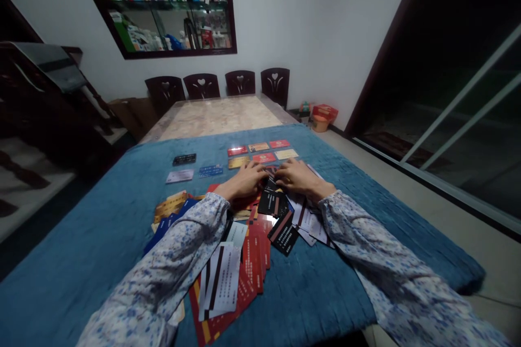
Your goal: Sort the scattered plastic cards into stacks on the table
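A soft blue cloth (101, 217) covers part of the table (228, 111). Flat, shiny cards (250, 255) lie heaped on it. At the heap's far end, the left hand (246, 178) and right hand (299, 176) bend their fingers; I can't tell if they pinch any.

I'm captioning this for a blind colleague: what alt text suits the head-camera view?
A person's left hand and right hand are close together over a pile of overlapping cards on a blue cloth. Beyond them, more cards lie spread out; four dark chairs stand at the far end of the table.
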The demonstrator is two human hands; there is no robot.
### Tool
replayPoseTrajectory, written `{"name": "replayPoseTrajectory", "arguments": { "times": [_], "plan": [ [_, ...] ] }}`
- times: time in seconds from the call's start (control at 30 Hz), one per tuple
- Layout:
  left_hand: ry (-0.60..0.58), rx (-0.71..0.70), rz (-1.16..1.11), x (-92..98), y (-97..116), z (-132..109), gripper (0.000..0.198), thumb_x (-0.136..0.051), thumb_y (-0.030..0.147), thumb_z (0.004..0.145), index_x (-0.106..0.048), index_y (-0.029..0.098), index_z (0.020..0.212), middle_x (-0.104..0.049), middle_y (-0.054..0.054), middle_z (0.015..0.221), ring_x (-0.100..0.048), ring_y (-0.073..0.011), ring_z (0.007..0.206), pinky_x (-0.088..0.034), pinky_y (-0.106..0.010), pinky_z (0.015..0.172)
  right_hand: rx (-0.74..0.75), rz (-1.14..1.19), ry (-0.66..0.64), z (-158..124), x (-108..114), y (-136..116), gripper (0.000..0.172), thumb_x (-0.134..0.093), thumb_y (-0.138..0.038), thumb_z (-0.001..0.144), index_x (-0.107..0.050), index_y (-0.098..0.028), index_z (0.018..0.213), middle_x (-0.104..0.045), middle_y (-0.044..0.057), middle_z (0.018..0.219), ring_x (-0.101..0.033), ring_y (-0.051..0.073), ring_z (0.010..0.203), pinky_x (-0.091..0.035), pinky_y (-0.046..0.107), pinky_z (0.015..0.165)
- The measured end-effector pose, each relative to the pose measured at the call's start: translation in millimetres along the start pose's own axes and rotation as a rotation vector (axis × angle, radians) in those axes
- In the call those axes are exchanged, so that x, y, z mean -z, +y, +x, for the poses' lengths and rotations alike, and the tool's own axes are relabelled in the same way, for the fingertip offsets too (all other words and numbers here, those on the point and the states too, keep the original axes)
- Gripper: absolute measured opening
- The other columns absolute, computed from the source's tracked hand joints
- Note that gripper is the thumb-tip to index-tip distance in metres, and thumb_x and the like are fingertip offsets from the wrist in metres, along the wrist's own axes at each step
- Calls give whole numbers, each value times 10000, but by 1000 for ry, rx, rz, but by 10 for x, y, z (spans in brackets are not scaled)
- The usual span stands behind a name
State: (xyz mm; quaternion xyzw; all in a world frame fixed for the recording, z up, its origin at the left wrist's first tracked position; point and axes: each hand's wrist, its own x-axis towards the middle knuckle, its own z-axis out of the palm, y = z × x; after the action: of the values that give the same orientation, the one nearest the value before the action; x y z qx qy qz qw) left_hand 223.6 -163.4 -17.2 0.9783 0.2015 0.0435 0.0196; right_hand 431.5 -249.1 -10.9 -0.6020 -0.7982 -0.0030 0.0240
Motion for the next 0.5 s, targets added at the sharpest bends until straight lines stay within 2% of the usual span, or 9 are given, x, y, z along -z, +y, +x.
{"name": "replayPoseTrajectory", "arguments": {
  "times": [0.3,0.5],
  "plan": [
    [3,-43,-60,-109,-117,86,626,-553,70,830,-610,277,1418,-624,-85,1468,-462,-322,1352,-411,-549,1098,70,11,17,-23,7,-47,481,-594,-572,975,-732,-211,1262,-691,150,1231,-506,306,1094,-373,377,802],
    [-6,-75,-88,-66,-168,42,613,-569,69,818,-650,303,1379,-654,-68,1431,-470,-314,1337,-366,-558,1131,99,34,31,-30,18,-55,541,-636,-623,927,-740,-199,1247,-696,149,1184,-489,301,1063,-368,381,817]
  ]
}}
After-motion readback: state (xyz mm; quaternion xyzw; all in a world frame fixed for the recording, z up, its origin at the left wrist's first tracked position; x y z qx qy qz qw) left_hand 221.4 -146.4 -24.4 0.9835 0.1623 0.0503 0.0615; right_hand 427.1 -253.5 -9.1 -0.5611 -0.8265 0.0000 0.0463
